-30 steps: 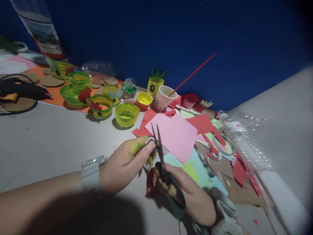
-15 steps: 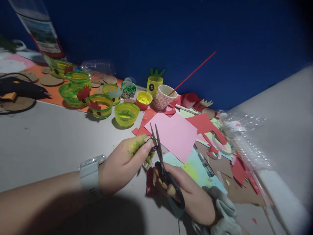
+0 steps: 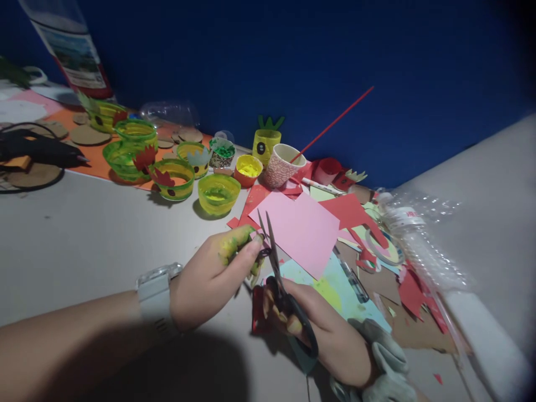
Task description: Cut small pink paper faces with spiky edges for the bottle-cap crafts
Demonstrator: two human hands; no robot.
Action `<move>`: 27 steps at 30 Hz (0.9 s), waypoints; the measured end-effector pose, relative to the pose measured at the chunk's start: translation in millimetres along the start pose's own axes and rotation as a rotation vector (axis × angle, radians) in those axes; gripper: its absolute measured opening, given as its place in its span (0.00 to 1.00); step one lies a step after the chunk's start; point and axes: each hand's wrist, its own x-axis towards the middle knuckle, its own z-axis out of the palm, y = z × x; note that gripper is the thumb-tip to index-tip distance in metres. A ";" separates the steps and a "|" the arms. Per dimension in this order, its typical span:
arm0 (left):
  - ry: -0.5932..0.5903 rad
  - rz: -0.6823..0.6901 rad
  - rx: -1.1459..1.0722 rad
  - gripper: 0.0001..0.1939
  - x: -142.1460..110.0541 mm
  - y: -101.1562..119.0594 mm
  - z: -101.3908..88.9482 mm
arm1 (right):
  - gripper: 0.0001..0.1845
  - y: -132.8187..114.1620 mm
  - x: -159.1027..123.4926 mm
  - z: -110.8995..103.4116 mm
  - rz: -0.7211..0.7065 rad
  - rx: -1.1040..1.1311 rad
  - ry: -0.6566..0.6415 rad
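My left hand [image 3: 224, 268], smeared with yellow and green paint, pinches a small piece of pink paper [image 3: 258, 234] with dark markings. Black-handled scissors [image 3: 274, 262] are gripped in my right hand [image 3: 312, 312], their blades slightly apart and pointing up beside the pinched piece. Whether the blades touch the paper I cannot tell. Behind the blade tips lies a larger pink sheet [image 3: 305, 229] with a notched edge. Under my right hand is a small dark red object [image 3: 260, 312], partly hidden.
Painted yellow-green cups [image 3: 218, 195] stand at the back left, near a glue gun [image 3: 46, 148]. A patterned cup [image 3: 282, 167] holds a red stick. Paper scraps, a pen [image 3: 355, 279], a tape roll [image 3: 383, 245] and a clear plastic bottle [image 3: 422, 240] lie to the right.
The view has shifted very slightly. Both hands keep nearly the same pose, and the scissor blades remain a little apart beside the pink piece.
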 end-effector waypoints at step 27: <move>-0.001 0.001 -0.012 0.17 -0.3 1.0 -1.2 | 0.27 0.9 -0.3 0.8 -0.025 -0.031 -0.001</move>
